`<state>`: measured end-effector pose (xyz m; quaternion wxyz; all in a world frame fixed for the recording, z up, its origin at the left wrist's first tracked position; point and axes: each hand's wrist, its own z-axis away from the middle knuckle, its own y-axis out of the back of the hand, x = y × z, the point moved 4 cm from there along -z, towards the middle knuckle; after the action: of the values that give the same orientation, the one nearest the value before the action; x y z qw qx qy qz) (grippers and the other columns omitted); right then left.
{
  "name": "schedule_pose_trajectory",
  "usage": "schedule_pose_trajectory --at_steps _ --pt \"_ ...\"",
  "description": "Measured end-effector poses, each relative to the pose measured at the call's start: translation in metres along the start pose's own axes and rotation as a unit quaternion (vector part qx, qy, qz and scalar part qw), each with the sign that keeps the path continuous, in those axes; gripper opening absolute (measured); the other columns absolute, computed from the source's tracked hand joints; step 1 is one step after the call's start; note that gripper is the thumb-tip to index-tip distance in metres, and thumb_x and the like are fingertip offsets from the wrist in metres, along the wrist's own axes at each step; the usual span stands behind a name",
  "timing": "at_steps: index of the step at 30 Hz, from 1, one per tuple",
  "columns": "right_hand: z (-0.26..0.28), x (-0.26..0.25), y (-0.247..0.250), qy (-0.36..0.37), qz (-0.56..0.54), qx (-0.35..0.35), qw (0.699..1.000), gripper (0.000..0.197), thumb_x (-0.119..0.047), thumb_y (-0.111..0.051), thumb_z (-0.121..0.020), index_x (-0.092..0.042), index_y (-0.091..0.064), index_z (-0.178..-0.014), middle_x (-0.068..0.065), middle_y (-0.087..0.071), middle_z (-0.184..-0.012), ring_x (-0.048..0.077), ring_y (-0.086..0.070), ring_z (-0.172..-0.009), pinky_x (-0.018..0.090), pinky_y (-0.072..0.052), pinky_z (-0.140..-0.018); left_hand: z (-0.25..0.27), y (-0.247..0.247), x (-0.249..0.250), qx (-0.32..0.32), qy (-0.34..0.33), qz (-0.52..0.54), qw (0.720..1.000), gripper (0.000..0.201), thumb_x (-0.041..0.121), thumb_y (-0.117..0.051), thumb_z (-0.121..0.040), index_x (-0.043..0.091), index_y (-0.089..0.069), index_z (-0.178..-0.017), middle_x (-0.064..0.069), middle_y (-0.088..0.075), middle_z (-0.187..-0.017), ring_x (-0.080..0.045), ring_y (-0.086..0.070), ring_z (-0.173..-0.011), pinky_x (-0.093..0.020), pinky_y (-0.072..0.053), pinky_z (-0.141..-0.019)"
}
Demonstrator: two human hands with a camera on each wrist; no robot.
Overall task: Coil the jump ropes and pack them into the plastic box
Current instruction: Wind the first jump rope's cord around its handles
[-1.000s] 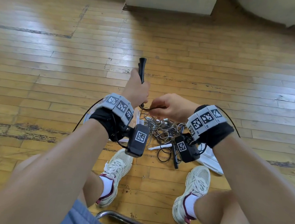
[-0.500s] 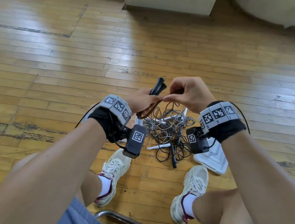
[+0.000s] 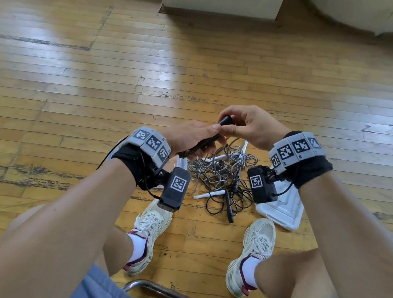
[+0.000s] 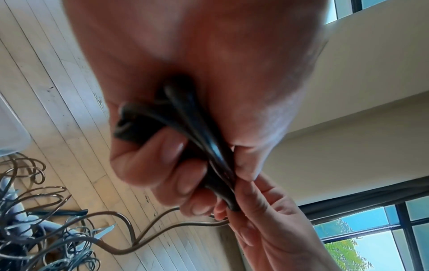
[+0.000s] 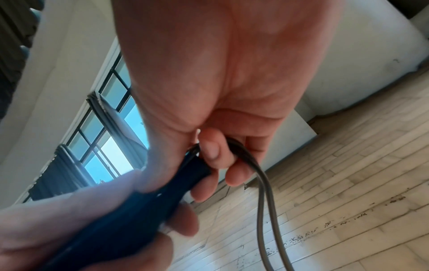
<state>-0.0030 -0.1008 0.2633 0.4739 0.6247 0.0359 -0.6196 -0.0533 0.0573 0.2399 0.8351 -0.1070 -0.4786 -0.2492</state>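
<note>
While both hands work above the floor, two black jump-rope handles (image 3: 215, 132) sit bundled in the left hand (image 3: 189, 139), its fingers curled tight round them; the right hand (image 3: 246, 127) pinches the handles' far end, with two strands of grey cord (image 5: 264, 183) looping out from its curled fingers. Handles look glossy, tapered, pressed side by side in the left wrist view. Below, a tangled heap of ropes (image 3: 219, 174) lies on the wooden floor (image 3: 78, 80): grey and black cords knotted together, at least three white handles and one black handle showing; exact rope count cannot be told. Clear plastic box (image 3: 182, 166) is mostly hidden behind the left wrist. One white lid (image 3: 282, 207) lies right of the heap. Two pale sneakers flank the heap's near side.
</note>
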Motion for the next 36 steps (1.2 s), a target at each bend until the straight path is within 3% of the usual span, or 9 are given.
schedule_pose_trajectory --at_steps 4,7,9,11,15,19,27,31,36 --pt "-0.004 0.005 0.001 -0.029 0.050 0.048 0.997 0.022 -0.034 -0.068 -0.093 -0.017 -0.066 -0.106 0.003 -0.072 -0.093 0.012 -0.067 -0.083 0.029 -0.053 -0.077 -0.003 0.003 0.005 0.042 -0.054 -0.162 0.984 0.024 0.030 -0.036 -0.109 0.013 -0.052 -0.110 -0.002 -0.061 -0.079 -0.016 -0.054 -0.062 -0.028 -0.046 -0.053" --pt "-0.009 0.011 -0.005 -0.072 0.069 0.075 0.992 0.019 -0.034 -0.067 -0.095 -0.018 -0.065 -0.104 0.002 -0.071 -0.086 0.013 -0.066 -0.077 0.032 -0.055 -0.072 -0.001 0.005 0.005 0.152 -0.071 -0.448 0.878 0.024 0.034 -0.046 -0.104 0.019 -0.050 -0.122 -0.002 -0.066 -0.100 -0.025 -0.064 -0.086 -0.038 -0.050 -0.072" --pt "-0.012 0.013 -0.012 -0.104 0.025 0.075 0.991 0.023 -0.035 -0.066 -0.095 -0.013 -0.065 -0.103 0.004 -0.072 -0.084 0.017 -0.067 -0.075 0.036 -0.057 -0.074 0.001 0.002 0.001 0.208 -0.090 -0.535 0.814 0.040 0.043 -0.053 -0.100 0.018 -0.047 -0.131 -0.002 -0.064 -0.114 -0.026 -0.062 -0.095 -0.034 -0.045 -0.073" --pt "-0.013 0.011 -0.017 -0.123 -0.028 0.069 0.990 0.025 -0.033 -0.066 -0.096 -0.009 -0.066 -0.103 0.007 -0.072 -0.081 0.019 -0.065 -0.072 0.037 -0.055 -0.073 0.001 -0.001 0.001 0.245 -0.121 -0.563 0.780 0.044 0.049 -0.051 -0.099 0.017 -0.048 -0.128 -0.001 -0.064 -0.115 -0.024 -0.062 -0.091 -0.031 -0.040 -0.069" --pt "-0.014 0.005 -0.015 -0.115 -0.050 0.057 0.990 0.028 -0.032 -0.063 -0.098 -0.006 -0.066 -0.104 0.006 -0.069 -0.079 0.017 -0.061 -0.068 0.035 -0.052 -0.070 0.000 0.003 0.001 0.243 -0.146 -0.531 0.798 0.042 0.051 -0.042 -0.102 0.016 -0.052 -0.123 -0.001 -0.068 -0.102 -0.021 -0.059 -0.078 -0.031 -0.043 -0.064" --pt "-0.013 0.004 -0.013 -0.102 -0.026 0.032 0.994 0.017 -0.034 -0.057 -0.101 -0.018 -0.061 -0.105 0.002 -0.067 -0.078 0.021 -0.058 -0.071 0.040 -0.049 -0.070 0.000 0.003 0.001 0.234 -0.159 -0.512 0.811 0.042 0.051 -0.039 -0.103 0.016 -0.048 -0.126 -0.002 -0.069 -0.097 -0.021 -0.057 -0.072 -0.032 -0.042 -0.060" --pt "-0.015 0.007 -0.025 -0.149 -0.043 0.048 0.987 0.037 -0.040 -0.047 -0.105 -0.005 -0.059 -0.101 0.004 -0.060 -0.072 0.025 -0.055 -0.068 0.041 -0.049 -0.071 0.001 -0.001 -0.001 0.271 -0.152 -0.588 0.747 0.056 0.056 -0.023 -0.100 0.014 -0.053 -0.124 -0.003 -0.066 -0.100 -0.017 -0.045 -0.064 -0.029 -0.031 -0.056" --pt "-0.013 0.010 -0.020 -0.152 -0.078 0.040 0.984 0.037 -0.041 -0.048 -0.104 -0.008 -0.058 -0.090 0.004 -0.059 -0.068 0.026 -0.053 -0.065 0.042 -0.048 -0.071 0.002 -0.005 0.000 0.283 -0.199 -0.552 0.759 0.058 0.057 -0.028 -0.100 0.010 -0.058 -0.116 -0.004 -0.068 -0.087 -0.017 -0.044 -0.058 -0.028 -0.029 -0.053" --pt "-0.006 0.006 -0.018 -0.123 -0.028 0.008 0.992 0.038 -0.044 -0.048 -0.103 -0.009 -0.060 -0.096 0.006 -0.061 -0.071 0.021 -0.052 -0.065 0.037 -0.043 -0.064 -0.003 0.004 -0.001 0.241 -0.163 -0.533 0.795 0.073 0.076 -0.019 -0.087 0.018 -0.057 -0.113 0.001 -0.068 -0.087 -0.020 -0.058 -0.068 -0.034 -0.044 -0.059"
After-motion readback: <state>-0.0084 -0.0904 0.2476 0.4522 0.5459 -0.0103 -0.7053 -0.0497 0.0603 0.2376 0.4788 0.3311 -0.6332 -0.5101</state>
